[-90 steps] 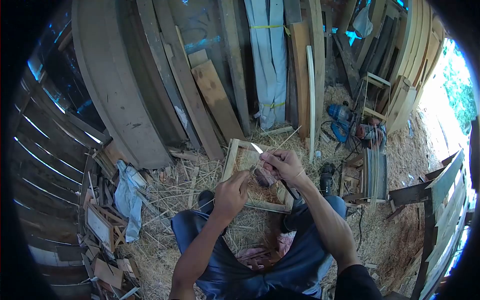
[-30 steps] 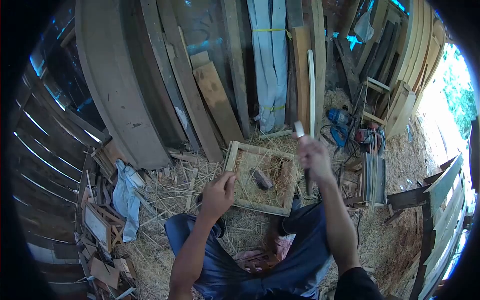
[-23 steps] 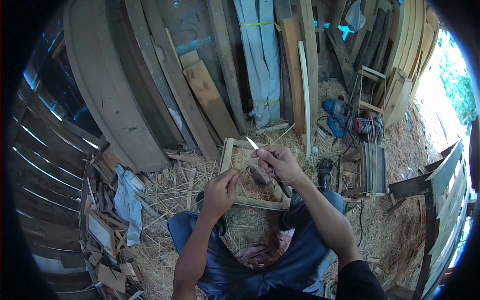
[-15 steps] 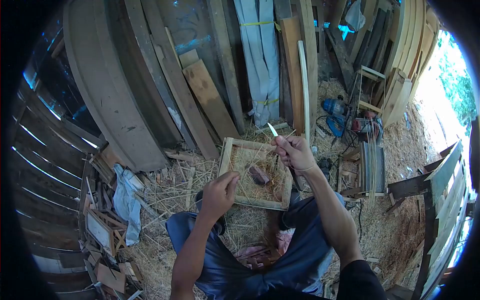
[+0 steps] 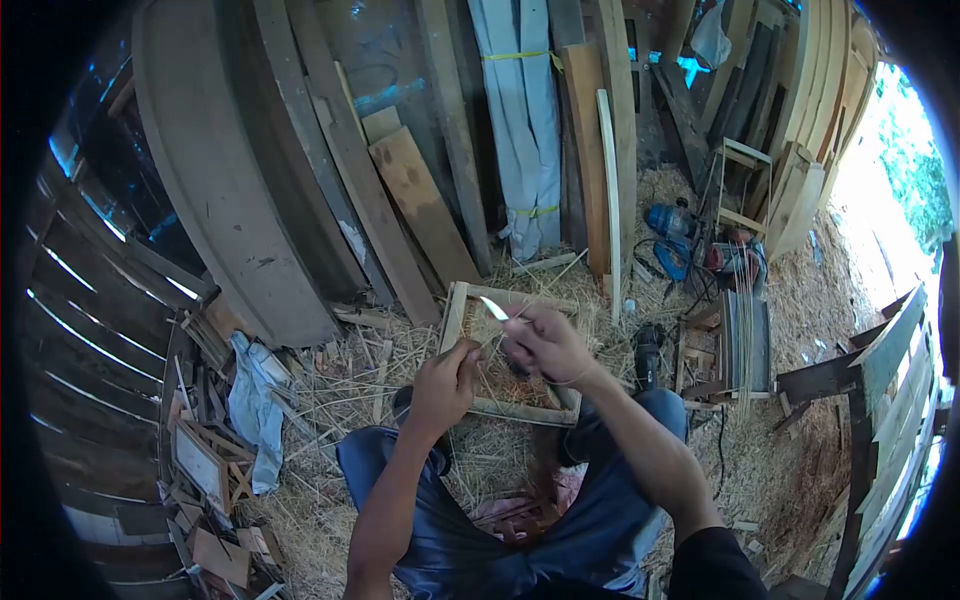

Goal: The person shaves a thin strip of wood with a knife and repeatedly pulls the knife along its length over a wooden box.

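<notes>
Now I see right hand (image 5: 546, 345) back mid-frame gripping knife (image 5: 493, 309), within reach of left hand (image 5: 442, 392), fingertips pinched, contents unclear.

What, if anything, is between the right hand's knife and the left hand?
Nothing visible blocks the knife from the left hand; the gap over the frame looks open, though a thin strip could be missed.

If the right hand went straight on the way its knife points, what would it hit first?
Likely the wooden frame's far left corner, though depth is unclear and the right hand may pass above it.
</notes>
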Tool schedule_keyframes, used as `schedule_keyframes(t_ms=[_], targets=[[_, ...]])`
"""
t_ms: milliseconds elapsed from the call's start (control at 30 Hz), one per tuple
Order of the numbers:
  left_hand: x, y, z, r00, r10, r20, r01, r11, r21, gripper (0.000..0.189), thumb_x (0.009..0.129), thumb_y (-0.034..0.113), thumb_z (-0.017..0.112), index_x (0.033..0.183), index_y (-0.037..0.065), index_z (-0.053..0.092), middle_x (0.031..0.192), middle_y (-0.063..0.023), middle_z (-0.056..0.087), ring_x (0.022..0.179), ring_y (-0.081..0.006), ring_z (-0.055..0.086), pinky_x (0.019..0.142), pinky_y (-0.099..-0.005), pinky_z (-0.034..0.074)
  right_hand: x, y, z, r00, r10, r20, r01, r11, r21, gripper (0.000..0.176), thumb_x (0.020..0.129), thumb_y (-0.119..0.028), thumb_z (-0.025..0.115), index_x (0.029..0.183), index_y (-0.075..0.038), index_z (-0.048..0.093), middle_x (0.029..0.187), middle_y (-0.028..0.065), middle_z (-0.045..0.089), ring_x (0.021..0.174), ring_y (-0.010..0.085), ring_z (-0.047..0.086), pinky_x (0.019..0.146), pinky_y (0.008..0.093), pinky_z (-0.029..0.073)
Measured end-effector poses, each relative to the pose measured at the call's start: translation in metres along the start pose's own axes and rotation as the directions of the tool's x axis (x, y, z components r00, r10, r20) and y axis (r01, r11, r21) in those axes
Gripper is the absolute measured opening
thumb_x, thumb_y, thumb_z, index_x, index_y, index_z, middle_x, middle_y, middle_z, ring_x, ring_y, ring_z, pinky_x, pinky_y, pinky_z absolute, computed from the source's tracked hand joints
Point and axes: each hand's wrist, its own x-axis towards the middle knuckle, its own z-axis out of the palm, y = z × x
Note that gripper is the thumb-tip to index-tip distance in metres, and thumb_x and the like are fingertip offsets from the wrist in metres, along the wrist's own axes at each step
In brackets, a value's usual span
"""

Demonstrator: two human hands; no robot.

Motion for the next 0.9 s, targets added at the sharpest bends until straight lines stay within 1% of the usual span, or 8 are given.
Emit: schedule_keyframes(t_ms=[67,267,333,500,567,667,767,900], targets=[[0.001,0.007,-0.003,0.996,-0.055,0.071,0.057,0.998,-0.016,0.011,0.094,0.012,0.05,0.098,0.005,0.058,0.075,-0.016,0.064,0.067,-0.034,0.064,0.058,-0.04,0.047,0.005,-0.001,-0.002,1.0,0.0,0.003,0.0,1.0,-0.027,0.028,0.097,-0.023,0.052,0.107,0.002,0.058,0.064,-0.0029,0.046,0.05,0.0051,0.04,0.045,0.02,0.033],[0.002,0.006,0.0,0.999,0.047,0.022,-0.047,0.999,0.003,0.01,0.093,0.01,0.05,0.096,0.003,0.057,0.073,-0.0183,0.062,0.067,-0.0376,0.061,0.059,-0.0415,0.046,0.003,-0.007,-0.01,0.999,-0.041,-0.017,0.038,0.99,-0.139,0.024,0.096,-0.018,0.054,0.094,0.003,0.064,0.063,-0.003,0.051,0.052,0.0031,0.042,0.047,0.0195,0.034],[0.002,0.008,-0.001,0.998,0.008,0.056,-0.005,0.999,-0.052,0.013,0.094,0.011,0.051,0.093,-0.001,0.058,0.067,-0.0155,0.059,0.056,-0.0246,0.058,0.057,-0.0335,0.044,0.001,-0.008,-0.009,0.999,-0.027,-0.044,0.021,0.99,-0.137,0.024,0.096,-0.019,0.055,0.093,0.003,0.065,0.063,-0.0032,0.051,0.052,0.0031,0.042,0.047,0.0195,0.034],[-0.001,0.006,-0.007,0.992,-0.066,0.104,0.075,0.993,-0.088,0.015,0.095,0.012,0.051,0.094,-0.001,0.058,0.067,-0.0144,0.059,0.055,-0.024,0.057,0.057,-0.0333,0.044,-0.001,-0.017,-0.003,0.977,-0.042,-0.21,-0.017,0.962,-0.272,0.026,0.094,-0.021,0.058,0.091,0.004,0.065,0.063,-0.0028,0.051,0.055,0.003,0.043,0.048,0.0194,0.034],[-0.002,0.002,-0.007,0.986,-0.098,0.135,0.112,0.989,-0.1,0.015,0.095,0.012,0.05,0.094,-0.001,0.058,0.068,-0.014,0.06,0.055,-0.0236,0.056,0.056,-0.0333,0.044,0.005,-0.014,-0.017,0.978,-0.052,-0.203,0.002,0.971,-0.238,0.026,0.094,-0.021,0.058,0.091,0.004,0.065,0.063,-0.0027,0.051,0.055,0.0031,0.043,0.048,0.0194,0.034],[-0.005,-0.004,-0.006,0.998,0.002,0.065,0.005,0.994,-0.111,0.016,0.095,0.013,0.05,0.094,0.0,0.058,0.068,-0.0131,0.06,0.054,-0.0221,0.055,0.055,-0.033,0.043,0.007,-0.013,-0.024,0.979,-0.059,-0.197,0.018,0.979,-0.205,0.028,0.094,-0.023,0.058,0.09,0.003,0.065,0.062,-0.0026,0.05,0.054,0.0032,0.042,0.049,0.0193,0.033],[-0.006,-0.006,-0.014,0.995,-0.026,0.1,0.036,0.995,-0.092,0.016,0.095,0.014,0.05,0.094,0.0,0.059,0.069,-0.0129,0.061,0.054,-0.021,0.055,0.054,-0.0326,0.042,0.01,-0.009,-0.038,0.965,-0.177,-0.195,0.131,0.965,-0.228,0.027,0.094,-0.023,0.057,0.091,0.003,0.066,0.063,-0.0027,0.05,0.054,0.0029,0.042,0.048,0.0192,0.033],[-0.013,-0.011,-0.033,0.994,-0.076,0.079,0.083,0.992,-0.096,0.016,0.095,0.014,0.05,0.093,0.002,0.059,0.063,-0.0107,0.057,0.05,-0.0193,0.05,0.052,-0.0316,0.04,0.004,-0.031,-0.105,0.857,-0.213,-0.469,0.155,0.975,-0.16,0.024,0.095,-0.021,0.056,0.097,0.001,0.065,0.064,-0.0027,0.051,0.052,0.0033,0.043,0.044,0.0194,0.033]])
